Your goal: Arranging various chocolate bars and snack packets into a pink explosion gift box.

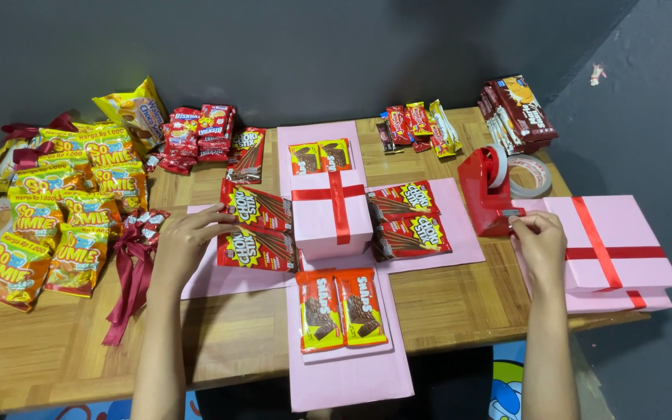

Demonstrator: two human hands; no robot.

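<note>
Red tape dispenser (485,194): your right hand (540,243) pinches its tape end; thin, sticky, grab the edge.
Left hand (184,237): fingers spread, flat on slippery red snack packs (257,227).

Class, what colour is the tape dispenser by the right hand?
Red, clearest in the head view: tape dispenser, right hand.

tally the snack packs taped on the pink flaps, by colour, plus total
Red stick-snack packs: 4, two on the left flap under the left hand, two on the right flap.
Orange wafer packs: 4, two on the near flap, two on the far flap.
Total: 8.
The right hand is at the red tape dispenser, off the flaps.
</note>
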